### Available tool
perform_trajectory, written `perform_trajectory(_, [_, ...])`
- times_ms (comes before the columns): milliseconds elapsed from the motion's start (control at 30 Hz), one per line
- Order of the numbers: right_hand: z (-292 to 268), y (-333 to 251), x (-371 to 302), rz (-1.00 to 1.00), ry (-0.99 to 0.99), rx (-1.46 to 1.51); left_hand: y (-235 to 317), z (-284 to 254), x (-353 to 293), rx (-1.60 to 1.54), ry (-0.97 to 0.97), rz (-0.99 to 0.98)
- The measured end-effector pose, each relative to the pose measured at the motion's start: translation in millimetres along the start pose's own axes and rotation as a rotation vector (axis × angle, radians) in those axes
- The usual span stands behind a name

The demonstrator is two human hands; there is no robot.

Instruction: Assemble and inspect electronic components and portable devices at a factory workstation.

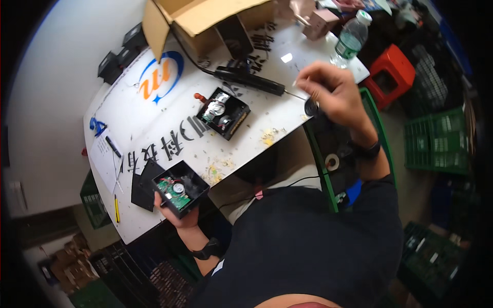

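White table (167, 115) runs 8 to 2 o'clock. Open black box (188, 192) at 8, gripped by left hand (181, 217). Screwdriver (249, 80) at 12. Right hand (334, 92) curled near its tip, 2 o'clock; can't tell if holding anything.

Black box (191, 192), open, green board (167, 191) inside

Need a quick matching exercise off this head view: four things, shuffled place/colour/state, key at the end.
1. Lower-left black housing
2. Corded black screwdriver
3. Plastic bottle
4. Plastic stool

A. Clear, with white cap and green label
B. Red, right of the table
C. Metal bit pointing toward the right hand
D. Held in the left hand

Pairs: 1-D, 2-C, 3-A, 4-B
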State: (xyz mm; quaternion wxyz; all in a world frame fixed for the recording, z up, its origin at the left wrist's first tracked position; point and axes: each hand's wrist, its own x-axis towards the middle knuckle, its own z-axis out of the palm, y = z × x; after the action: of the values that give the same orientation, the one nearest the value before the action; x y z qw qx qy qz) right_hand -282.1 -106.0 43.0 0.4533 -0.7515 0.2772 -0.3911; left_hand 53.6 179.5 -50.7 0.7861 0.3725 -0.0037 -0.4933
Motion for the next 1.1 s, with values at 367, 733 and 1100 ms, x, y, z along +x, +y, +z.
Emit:
perform_trajectory(367, [-2.3,-16.5,354.3,-0.375,0.368,-0.196,-18.4,-5.5,7.2,-0.043,0.000,0.014])
perform_trajectory(733, [2.7,108.3,392.7,-0.154,0.094,-0.239,-13.6,0.1,-10.3,0.300,0.080,0.009])
perform_trajectory(1100, [162.7,28.0,68.5,-0.507,-0.408,-0.663,19.1,4.9,-0.9,1.015,0.176,0.125])
